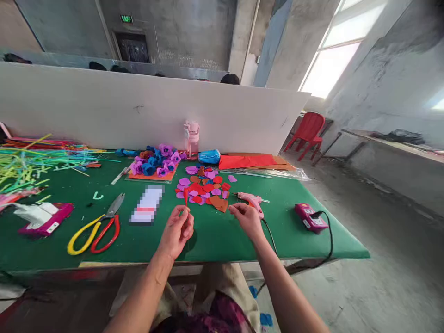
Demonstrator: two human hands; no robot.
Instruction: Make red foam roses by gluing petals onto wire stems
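Note:
My left hand (pixel 177 230) is closed in a pinch around the lower end of a small red paper flower bud (pixel 186 196), which points upward. My right hand (pixel 247 218) has thumb and forefinger pressed together beside a brown paper petal (pixel 218 202); whether anything thin is between the fingertips I cannot make out. Beyond both hands lies a loose pile of purple, red and brown petals (pixel 207 188). Just past my right hand rests a pink glue gun (pixel 252 200), its cord running toward the table's front edge.
Red-and-yellow-handled scissors (pixel 110 222), a blurred white rectangle (pixel 147 204) and finished paper flowers (pixel 152 163) lie left on the green table (pixel 215 243). Coloured stems (pixel 31 159) spread farther left. Paper sheets (pixel 248 161) and a pink bottle (pixel 192 138) stand behind; a purple power strip (pixel 311 218) is right.

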